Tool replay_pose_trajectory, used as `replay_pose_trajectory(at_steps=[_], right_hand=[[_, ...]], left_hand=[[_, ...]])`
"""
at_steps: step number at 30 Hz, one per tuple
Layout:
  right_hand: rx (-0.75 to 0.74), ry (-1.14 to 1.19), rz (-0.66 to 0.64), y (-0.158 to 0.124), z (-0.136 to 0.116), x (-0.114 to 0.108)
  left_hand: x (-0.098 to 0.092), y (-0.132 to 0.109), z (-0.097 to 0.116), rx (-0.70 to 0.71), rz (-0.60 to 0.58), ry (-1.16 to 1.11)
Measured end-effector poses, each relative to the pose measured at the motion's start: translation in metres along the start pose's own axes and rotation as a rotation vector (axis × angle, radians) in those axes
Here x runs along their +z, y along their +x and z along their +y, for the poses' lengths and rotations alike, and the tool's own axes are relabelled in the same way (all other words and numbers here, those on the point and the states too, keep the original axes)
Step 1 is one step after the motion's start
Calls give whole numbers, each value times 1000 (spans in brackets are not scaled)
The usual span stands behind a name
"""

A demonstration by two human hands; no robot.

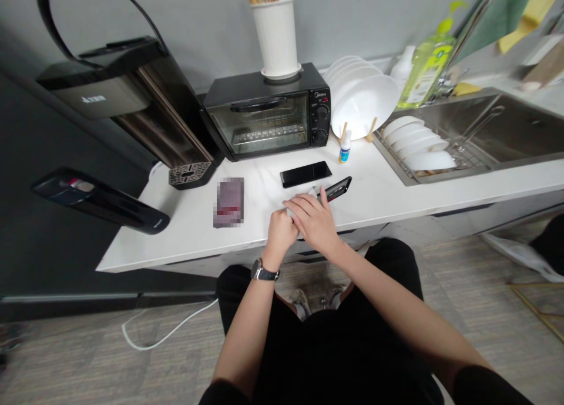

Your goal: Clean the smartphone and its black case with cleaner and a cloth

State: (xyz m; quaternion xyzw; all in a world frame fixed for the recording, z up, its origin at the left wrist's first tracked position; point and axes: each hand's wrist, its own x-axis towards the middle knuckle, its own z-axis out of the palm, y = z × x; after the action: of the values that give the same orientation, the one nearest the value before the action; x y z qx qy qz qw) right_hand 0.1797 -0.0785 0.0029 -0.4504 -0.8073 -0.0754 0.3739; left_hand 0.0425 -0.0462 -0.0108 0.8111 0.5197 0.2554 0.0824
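Both my hands meet above the front of the white counter (185, 228). My left hand (280, 231), with a watch on the wrist, is closed into a fist around something pale that I cannot make out. My right hand (314, 218) lies over it, fingers curled, gripping a dark phone (337, 188) that sticks out to the right at a tilt. A small white piece (311, 191) shows between the fingers. A second black phone (305, 174) lies flat just behind my hands. A small dropper bottle (345, 147) stands behind that.
A black toaster oven (268, 114) carries a white utensil holder (276, 37). A water dispenser (132, 93) stands at the left. A blurred card (229, 201) lies on the counter. White plates (363, 96) stand in a rack, bowls (418, 143) by the sink (506, 129), and a soap bottle (425, 70).
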Motion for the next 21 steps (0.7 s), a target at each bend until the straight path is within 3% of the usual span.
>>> replay_pose_trajectory(at_steps=[4, 11, 21], right_hand=[[-53, -40, -26, -1, 23, -8], [25, -132, 7, -3, 63, -29], [207, -94, 50, -3, 93, -37]], left_hand=[[-1, 0, 1, 1, 24, -39], [-5, -2, 8, 53, 81, -271], [-3, -3, 6, 43, 89, -231]])
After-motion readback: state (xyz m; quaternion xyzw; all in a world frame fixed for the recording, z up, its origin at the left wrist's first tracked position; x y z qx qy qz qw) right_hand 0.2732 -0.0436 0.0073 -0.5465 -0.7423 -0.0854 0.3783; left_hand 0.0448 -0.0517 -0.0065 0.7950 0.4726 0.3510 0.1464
